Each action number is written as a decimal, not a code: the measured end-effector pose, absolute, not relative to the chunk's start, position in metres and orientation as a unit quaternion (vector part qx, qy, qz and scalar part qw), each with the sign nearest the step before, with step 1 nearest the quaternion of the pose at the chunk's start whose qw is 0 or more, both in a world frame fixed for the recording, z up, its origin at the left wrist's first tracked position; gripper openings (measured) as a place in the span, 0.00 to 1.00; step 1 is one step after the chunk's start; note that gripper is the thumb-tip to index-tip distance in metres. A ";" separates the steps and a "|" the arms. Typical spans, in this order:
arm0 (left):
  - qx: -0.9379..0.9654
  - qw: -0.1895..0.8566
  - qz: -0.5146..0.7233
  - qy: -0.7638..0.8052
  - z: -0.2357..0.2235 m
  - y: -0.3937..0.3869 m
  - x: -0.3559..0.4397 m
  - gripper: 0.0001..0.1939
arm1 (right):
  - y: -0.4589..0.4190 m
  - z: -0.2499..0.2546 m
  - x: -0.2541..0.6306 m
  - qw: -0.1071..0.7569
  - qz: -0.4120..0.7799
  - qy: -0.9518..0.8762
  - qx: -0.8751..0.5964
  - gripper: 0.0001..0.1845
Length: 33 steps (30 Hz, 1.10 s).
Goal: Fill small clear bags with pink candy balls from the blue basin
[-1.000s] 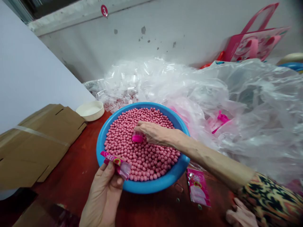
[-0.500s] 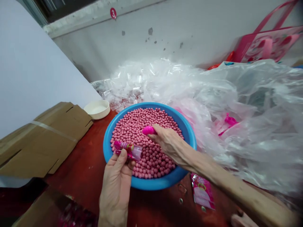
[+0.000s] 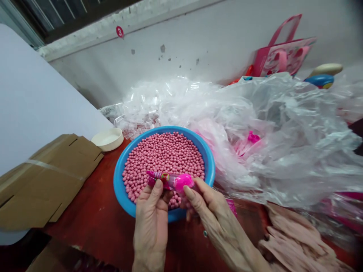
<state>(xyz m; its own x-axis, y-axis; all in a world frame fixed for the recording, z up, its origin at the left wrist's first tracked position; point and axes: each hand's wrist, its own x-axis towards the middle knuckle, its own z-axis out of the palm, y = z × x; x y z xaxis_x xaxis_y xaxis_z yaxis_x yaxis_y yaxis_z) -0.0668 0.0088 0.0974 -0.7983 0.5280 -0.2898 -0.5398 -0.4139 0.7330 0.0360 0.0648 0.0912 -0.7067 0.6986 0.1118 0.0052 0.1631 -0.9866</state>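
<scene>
- Small pink packet (image 3: 165,176), over the blue tub (image 3: 211,162) of pink balls (image 3: 164,155)
- Left hand (image 3: 151,217) pinches the packet
- Right hand (image 3: 212,211) grips a bright pink piece (image 3: 183,182) at the packet's end
- Tub sits on a red table (image 3: 107,211)

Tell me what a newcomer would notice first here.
The blue basin of pink balls, near mid-picture on the red table. Over its near side, the left hand holds a packet and the right hand a pink piece at the packet's end. Clear plastic spreads behind and to the right.
</scene>
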 end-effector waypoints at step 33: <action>0.092 0.465 0.736 0.484 0.095 0.020 -0.032 0.14 | 0.044 0.078 0.076 0.446 0.489 -0.675 -0.325 0.10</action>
<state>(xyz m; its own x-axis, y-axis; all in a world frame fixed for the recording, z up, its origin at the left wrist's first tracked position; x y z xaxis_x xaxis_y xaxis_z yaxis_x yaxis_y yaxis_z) -0.0315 0.0197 0.0952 -0.5512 0.7729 -0.3143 -0.5943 -0.0994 0.7980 0.0760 0.0444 0.0784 -0.3906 0.8753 0.2851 0.0011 0.3101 -0.9507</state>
